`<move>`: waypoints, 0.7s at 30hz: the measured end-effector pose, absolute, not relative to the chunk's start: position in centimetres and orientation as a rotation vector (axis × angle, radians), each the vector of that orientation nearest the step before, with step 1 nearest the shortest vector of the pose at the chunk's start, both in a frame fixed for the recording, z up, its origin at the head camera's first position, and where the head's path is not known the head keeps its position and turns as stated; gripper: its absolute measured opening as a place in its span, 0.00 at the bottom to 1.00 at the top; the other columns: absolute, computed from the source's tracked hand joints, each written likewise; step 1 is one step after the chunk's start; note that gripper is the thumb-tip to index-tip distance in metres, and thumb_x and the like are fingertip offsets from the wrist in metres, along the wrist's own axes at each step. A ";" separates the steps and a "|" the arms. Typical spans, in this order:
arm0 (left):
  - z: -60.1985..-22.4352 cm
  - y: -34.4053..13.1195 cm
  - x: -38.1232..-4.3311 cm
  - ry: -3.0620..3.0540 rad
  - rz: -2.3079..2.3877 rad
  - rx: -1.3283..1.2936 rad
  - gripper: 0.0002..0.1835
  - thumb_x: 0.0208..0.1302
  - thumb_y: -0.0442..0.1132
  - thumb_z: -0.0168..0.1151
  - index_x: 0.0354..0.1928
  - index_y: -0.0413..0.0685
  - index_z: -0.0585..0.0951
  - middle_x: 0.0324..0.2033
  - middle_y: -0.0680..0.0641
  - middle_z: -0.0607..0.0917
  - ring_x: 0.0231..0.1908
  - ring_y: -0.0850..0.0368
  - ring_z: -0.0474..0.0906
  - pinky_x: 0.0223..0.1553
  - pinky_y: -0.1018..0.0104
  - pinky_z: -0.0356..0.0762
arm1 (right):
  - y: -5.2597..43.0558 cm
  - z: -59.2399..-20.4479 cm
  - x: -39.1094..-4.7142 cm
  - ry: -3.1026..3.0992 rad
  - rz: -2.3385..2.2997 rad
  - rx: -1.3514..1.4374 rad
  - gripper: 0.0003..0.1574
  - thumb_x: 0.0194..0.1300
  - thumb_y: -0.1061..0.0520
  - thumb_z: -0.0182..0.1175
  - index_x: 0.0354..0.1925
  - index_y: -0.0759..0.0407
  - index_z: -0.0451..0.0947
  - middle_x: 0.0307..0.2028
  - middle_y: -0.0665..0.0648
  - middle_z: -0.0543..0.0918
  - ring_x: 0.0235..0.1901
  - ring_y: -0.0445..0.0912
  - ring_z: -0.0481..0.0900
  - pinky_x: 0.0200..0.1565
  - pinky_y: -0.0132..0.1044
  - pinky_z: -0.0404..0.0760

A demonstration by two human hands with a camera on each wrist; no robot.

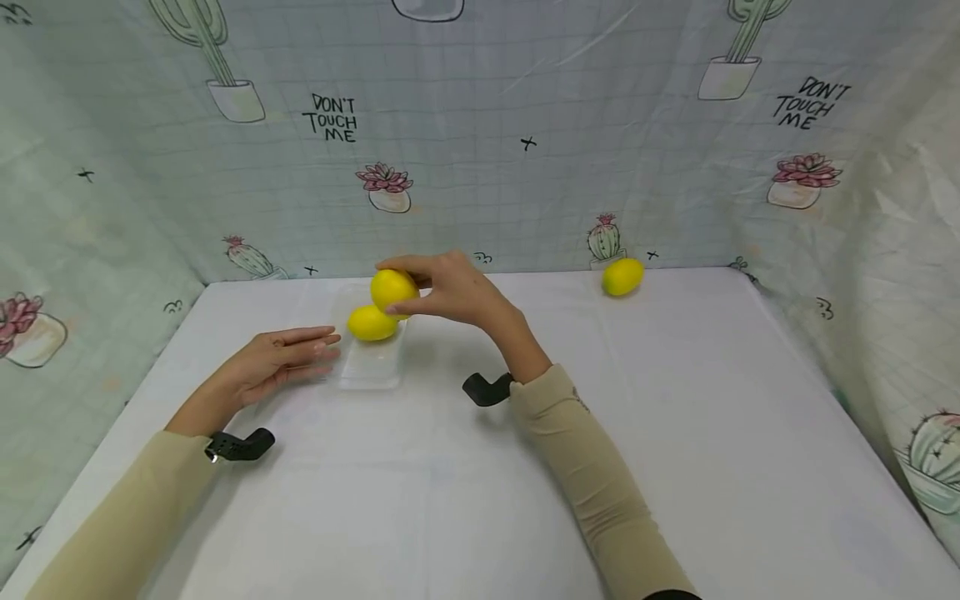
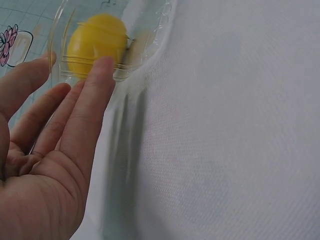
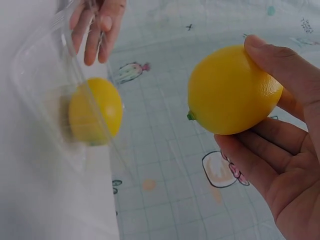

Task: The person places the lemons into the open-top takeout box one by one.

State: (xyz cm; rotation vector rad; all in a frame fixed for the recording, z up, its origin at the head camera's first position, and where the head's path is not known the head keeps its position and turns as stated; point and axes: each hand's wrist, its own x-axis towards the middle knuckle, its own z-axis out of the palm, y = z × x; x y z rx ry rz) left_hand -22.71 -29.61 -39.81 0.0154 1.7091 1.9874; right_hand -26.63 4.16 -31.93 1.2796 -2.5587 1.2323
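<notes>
A lemon (image 1: 393, 289) with a small green stem end is held between the thumb and fingers of my right hand (image 1: 457, 287), raised over a clear plastic container (image 1: 370, 375). In the right wrist view this held lemon (image 3: 232, 90) hangs apart from the container wall. A second lemon (image 1: 371, 323) lies inside the container, seen through the clear side in the left wrist view. My left hand (image 1: 288, 362) is at the container's left side, fingers extended, fingertips right at its wall and nothing gripped.
A third lemon (image 1: 622, 277) lies at the back right of the white table (image 1: 450, 500), near the printed cloth backdrop (image 1: 480, 125). Similar cloth hangs along the left and right sides. Dark wrist-camera mounts (image 1: 243, 446) sit on both forearms.
</notes>
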 end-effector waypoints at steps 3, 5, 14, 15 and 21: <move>-39.8 -29.5 -22.8 1.715 1.979 0.021 0.32 0.75 0.30 0.57 0.76 0.31 0.59 0.60 0.46 0.83 0.58 0.53 0.83 0.57 0.56 0.82 | 3.6 -31.7 -26.8 -2.565 1.224 1.269 0.36 0.64 0.44 0.72 0.66 0.53 0.77 0.55 0.52 0.86 0.51 0.41 0.85 0.54 0.28 0.83; -39.7 -29.5 -22.8 1.724 1.971 0.024 0.32 0.75 0.30 0.56 0.76 0.31 0.58 0.60 0.46 0.83 0.58 0.53 0.82 0.57 0.56 0.83 | 3.2 -31.5 -27.0 -2.565 1.219 1.252 0.36 0.64 0.45 0.72 0.66 0.53 0.77 0.54 0.52 0.86 0.50 0.41 0.85 0.54 0.29 0.84; -39.8 -30.0 -22.5 1.762 1.942 0.041 0.33 0.76 0.31 0.56 0.77 0.30 0.56 0.62 0.46 0.81 0.60 0.54 0.80 0.59 0.55 0.81 | 1.5 -31.5 -27.2 -2.559 1.307 1.169 0.36 0.62 0.44 0.74 0.65 0.52 0.79 0.53 0.51 0.86 0.48 0.41 0.85 0.51 0.30 0.84; -39.8 -30.0 -22.5 1.769 1.937 0.049 0.33 0.76 0.31 0.56 0.77 0.30 0.56 0.63 0.45 0.80 0.61 0.54 0.80 0.59 0.55 0.81 | 1.4 -31.5 -27.2 -2.565 1.341 1.147 0.36 0.62 0.44 0.74 0.65 0.51 0.79 0.53 0.51 0.86 0.48 0.40 0.85 0.51 0.29 0.84; -39.8 -29.7 -22.6 1.787 1.926 0.061 0.33 0.76 0.32 0.57 0.76 0.31 0.57 0.67 0.41 0.75 0.62 0.56 0.79 0.60 0.56 0.81 | 1.0 -31.0 -27.5 -2.501 1.504 1.031 0.35 0.62 0.49 0.75 0.65 0.53 0.78 0.57 0.53 0.84 0.50 0.42 0.84 0.53 0.26 0.83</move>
